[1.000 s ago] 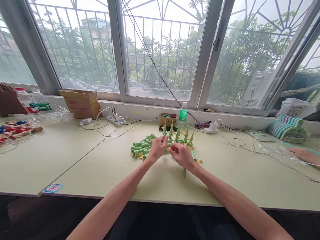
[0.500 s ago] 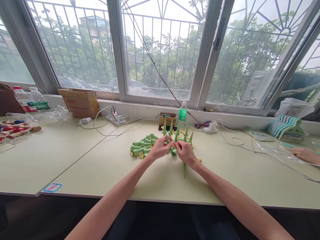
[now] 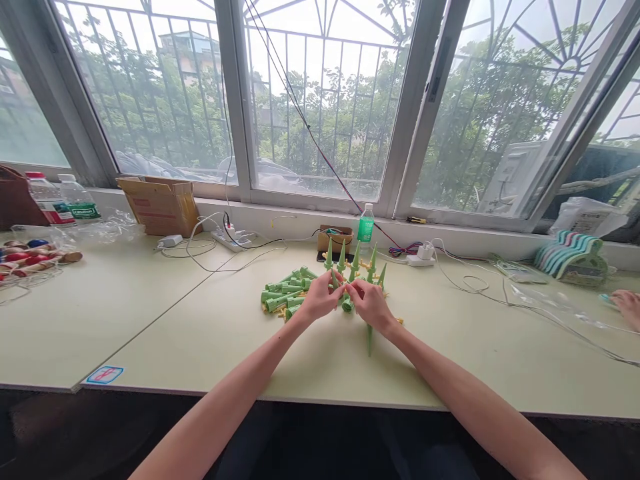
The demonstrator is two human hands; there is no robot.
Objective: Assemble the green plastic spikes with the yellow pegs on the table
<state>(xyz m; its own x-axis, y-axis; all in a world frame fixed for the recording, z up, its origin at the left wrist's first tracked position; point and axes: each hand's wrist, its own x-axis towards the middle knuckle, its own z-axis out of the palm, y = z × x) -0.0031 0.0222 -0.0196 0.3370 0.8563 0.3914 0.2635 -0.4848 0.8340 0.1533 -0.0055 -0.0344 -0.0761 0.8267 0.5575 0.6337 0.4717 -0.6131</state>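
My left hand [image 3: 323, 296] is closed around a green plastic watering spike [image 3: 335, 280], its pointed end showing above the fingers. Close against it, my right hand [image 3: 371, 304] pinches at the same spot; the small part between the fingertips is mostly hidden. A green spike tip [image 3: 369, 341] points toward me from below my right hand, lying on the table. Beyond my hands, several green spikes [image 3: 355, 261] stand upright with yellow valve pieces at their sides. To the left lies a heap of green tubes [image 3: 280, 297] with some yellow parts among them.
Behind the spikes are a small cardboard box [image 3: 336, 238] and a green-labelled bottle [image 3: 366, 224]. White cables and a power strip [image 3: 235, 239] run along the sill. A larger box [image 3: 159, 205] stands back left. At the far right is another person's hand [image 3: 628, 308] near green hangers [image 3: 573, 257].
My hands stay together in almost the same place, with only slight finger movement. The other person's hand at the right edge has shifted right.
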